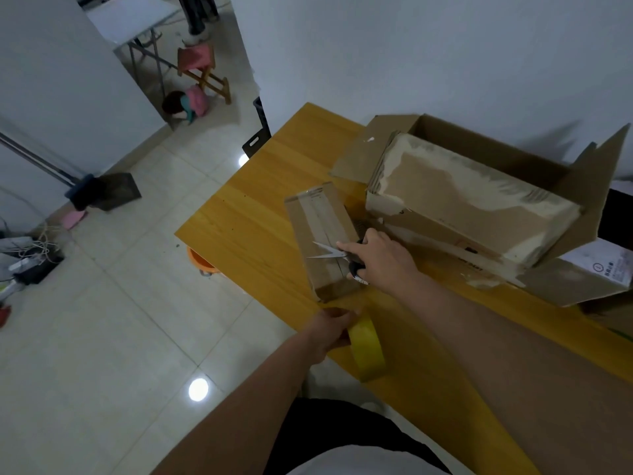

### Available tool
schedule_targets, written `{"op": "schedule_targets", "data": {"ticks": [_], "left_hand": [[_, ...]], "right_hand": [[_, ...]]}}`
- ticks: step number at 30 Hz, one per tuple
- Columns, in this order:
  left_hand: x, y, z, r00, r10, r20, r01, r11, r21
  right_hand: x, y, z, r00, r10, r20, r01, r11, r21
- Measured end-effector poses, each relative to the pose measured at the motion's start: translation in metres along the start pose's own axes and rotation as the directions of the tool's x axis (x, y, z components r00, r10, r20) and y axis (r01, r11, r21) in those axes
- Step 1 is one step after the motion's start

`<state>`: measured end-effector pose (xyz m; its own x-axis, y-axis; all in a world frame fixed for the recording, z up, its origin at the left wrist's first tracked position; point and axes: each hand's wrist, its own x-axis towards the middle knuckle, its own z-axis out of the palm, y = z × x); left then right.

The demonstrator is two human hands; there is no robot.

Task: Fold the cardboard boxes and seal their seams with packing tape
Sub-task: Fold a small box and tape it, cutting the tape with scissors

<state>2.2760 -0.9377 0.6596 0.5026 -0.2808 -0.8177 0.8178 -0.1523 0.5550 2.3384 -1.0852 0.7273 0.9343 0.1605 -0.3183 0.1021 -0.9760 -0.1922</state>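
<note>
two hands busy: right hand (380, 258) grips scissors (334, 254), blades parted over the box (322, 234); left hand (330, 329) clamps the tape roll (368, 347) just below the box. keep tape taut, cut close to the box edge.

- We list a wooden stool (202, 72) with pink seat, on the tiled floor (102, 303).
- Orange bucket (202, 262), partly under the tabletop (260, 214).
- Tangled cables (30, 250), far left.

Small taped cardboard box (323, 240) lies closed beside yellow tape roll (368, 349).
</note>
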Motion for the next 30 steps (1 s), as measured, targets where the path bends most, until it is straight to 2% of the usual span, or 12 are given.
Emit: {"op": "schedule_targets", "data": {"ticks": [3,6,11,12,14,16,22,30], "left_hand": [[0.000,-0.009,-0.002,1.000,0.006,0.012,-0.005,0.994,-0.106],[-0.003,-0.014,-0.002,1.000,0.012,0.026,-0.006,0.974,-0.228],[-0.001,-0.013,0.003,1.000,0.014,0.000,-0.013,0.975,-0.221],[-0.001,-0.013,0.003,1.000,0.014,-0.009,-0.015,0.975,-0.224],[0.000,-0.013,0.005,1.000,0.020,-0.022,-0.024,0.974,-0.225],[0.002,-0.014,0.006,0.999,0.026,-0.019,-0.030,0.974,-0.224],[0.001,-0.013,0.006,1.000,0.023,-0.017,-0.026,0.976,-0.214],[0.003,-0.012,0.005,1.000,0.002,-0.020,-0.007,0.970,-0.242]], "right_hand": [[0.001,0.005,-0.001,0.999,-0.024,0.034,0.021,0.997,0.080],[0.002,0.015,-0.014,0.975,-0.117,0.191,0.063,0.961,0.269],[-0.019,0.054,-0.065,0.881,-0.170,0.442,-0.030,0.911,0.410],[-0.024,0.063,-0.070,0.846,-0.151,0.511,-0.073,0.917,0.393],[-0.031,0.073,-0.070,0.750,-0.056,0.659,-0.150,0.956,0.251],[-0.031,0.073,-0.059,0.679,0.015,0.734,-0.141,0.984,0.110],[-0.017,0.051,-0.034,0.697,-0.045,0.716,-0.032,0.995,0.095],[-0.004,0.043,-0.028,0.724,-0.111,0.680,0.020,0.990,0.141]]}}
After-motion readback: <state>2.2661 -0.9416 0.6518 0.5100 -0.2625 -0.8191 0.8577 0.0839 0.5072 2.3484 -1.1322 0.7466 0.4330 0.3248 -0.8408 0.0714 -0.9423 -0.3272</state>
